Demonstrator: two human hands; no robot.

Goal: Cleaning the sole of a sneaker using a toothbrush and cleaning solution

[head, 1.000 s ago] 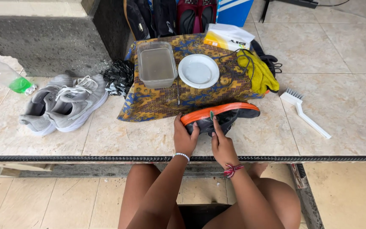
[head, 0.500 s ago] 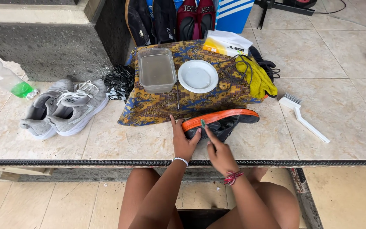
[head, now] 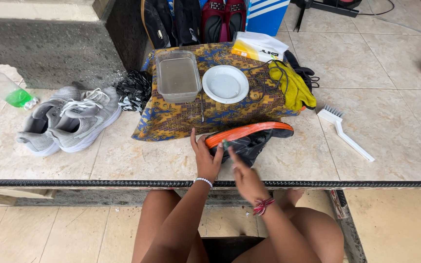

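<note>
A black shoe (head: 255,142) with an orange sole (head: 249,128) lies on its side at the near edge of a patterned cloth (head: 171,119). My left hand (head: 204,158) grips the shoe's left end, fingers spread up against the sole. My right hand (head: 245,179) is blurred, just in front of the shoe, closed around a small thin tool with a greenish tip (head: 225,144) that points at the shoe. My bare knees show below the tiled ledge.
On the cloth stand a clear tub of murky water (head: 177,76), a white plate (head: 225,84) and yellow gloves (head: 292,85). A white brush (head: 347,134) lies right. Grey sneakers (head: 69,122), a black bag (head: 133,90) and a plastic bottle (head: 3,87) lie left.
My right hand has drawn back from the shoe toward me and is in motion. My left hand stays on the shoe's end.
</note>
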